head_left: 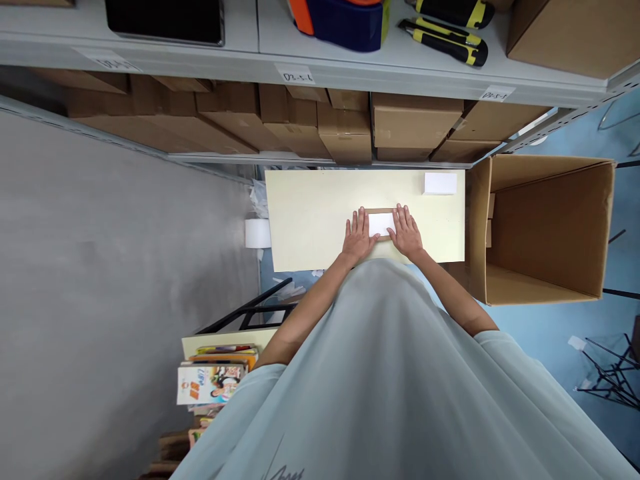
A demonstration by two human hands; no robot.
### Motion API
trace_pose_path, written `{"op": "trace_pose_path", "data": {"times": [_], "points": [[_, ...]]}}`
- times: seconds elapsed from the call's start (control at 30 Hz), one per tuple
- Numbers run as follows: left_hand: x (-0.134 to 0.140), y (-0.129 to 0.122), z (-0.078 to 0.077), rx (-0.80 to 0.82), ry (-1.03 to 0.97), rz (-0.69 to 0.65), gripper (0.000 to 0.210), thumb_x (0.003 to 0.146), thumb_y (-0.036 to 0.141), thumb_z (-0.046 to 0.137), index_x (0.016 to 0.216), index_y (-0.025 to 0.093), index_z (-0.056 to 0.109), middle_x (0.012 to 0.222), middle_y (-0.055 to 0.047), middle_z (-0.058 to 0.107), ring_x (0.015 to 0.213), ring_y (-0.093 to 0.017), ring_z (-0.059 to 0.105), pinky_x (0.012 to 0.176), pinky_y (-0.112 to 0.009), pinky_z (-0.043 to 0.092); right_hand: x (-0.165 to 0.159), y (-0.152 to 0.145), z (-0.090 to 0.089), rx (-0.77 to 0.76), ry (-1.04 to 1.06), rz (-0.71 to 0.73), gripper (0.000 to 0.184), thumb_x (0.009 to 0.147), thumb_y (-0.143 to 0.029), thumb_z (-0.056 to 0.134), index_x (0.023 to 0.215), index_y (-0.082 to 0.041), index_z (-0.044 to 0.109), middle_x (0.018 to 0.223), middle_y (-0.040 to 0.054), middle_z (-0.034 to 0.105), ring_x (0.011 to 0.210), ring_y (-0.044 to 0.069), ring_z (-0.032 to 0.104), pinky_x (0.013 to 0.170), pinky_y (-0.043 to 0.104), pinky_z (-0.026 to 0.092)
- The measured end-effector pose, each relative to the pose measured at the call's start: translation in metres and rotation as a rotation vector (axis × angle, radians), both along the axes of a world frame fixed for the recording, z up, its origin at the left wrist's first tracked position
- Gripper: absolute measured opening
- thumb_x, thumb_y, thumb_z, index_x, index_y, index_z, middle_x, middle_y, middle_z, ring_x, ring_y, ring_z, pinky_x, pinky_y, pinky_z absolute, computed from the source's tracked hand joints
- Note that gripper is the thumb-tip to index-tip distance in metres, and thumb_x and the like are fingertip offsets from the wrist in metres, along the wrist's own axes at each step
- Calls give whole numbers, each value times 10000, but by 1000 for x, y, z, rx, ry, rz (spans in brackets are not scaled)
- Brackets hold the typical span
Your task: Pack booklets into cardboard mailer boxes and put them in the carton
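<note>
My left hand [358, 235] lies with its fingers stretched out on the left side of a small brown cardboard piece, perhaps a flat box. A white label [381, 224] covers much of the middle of this cardboard piece [380, 211]. On the label's right side rests my right hand [406, 231], palm down, fingers extended, its thumb near the label's edge. Both hands press flat and grip nothing. Under them is a cream-coloured table [310, 220]. Toward its far right corner sits a white stack of paper or labels [441, 183].
A large open cardboard box [547, 233] stands against the table's right end. Shelves with brown boxes [345, 133], utility knives [445, 43], a tape dispenser [345, 23] and a black phone-like device [165, 20] are beyond. Left are a white roll [257, 233] and stacked books [215, 383].
</note>
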State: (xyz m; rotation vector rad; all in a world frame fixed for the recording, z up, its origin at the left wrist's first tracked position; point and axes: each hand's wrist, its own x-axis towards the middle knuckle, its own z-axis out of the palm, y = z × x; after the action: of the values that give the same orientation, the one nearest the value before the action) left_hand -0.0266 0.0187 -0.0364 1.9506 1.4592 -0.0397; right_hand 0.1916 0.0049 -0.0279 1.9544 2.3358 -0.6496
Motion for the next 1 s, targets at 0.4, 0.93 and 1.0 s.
{"op": "trace_pose_path", "data": {"times": [0.4,0.93,1.0], "points": [[1,-1,-1,12,9,4,926,1130,618,301,1817,67,14,1896,-189,-38,1772,-359,-59,1422,-631,8,0,0,0,4,4,1,802,1174,-559,115,1824,-89,99,1899,131,94,1778,333,58,1411,585,229],[0,0,-1,2,1,4,932,1126,612,320,1818,75,2,1894,-198,-41,1771,-364,-64,1416,-649,22,-1,0,2,-2,9,-9,805,1171,-561,102,1824,-90,118,1899,125,110,1778,323,60,1415,577,224],[0,0,0,1,1,3,934,1127,620,314,1817,69,12,1894,-199,-44,1771,-360,-62,1418,-639,17,-1,0,3,-5,3,-10,811,1172,-562,93,1819,-76,150,1898,131,112,1778,321,62,1416,566,224]]}}
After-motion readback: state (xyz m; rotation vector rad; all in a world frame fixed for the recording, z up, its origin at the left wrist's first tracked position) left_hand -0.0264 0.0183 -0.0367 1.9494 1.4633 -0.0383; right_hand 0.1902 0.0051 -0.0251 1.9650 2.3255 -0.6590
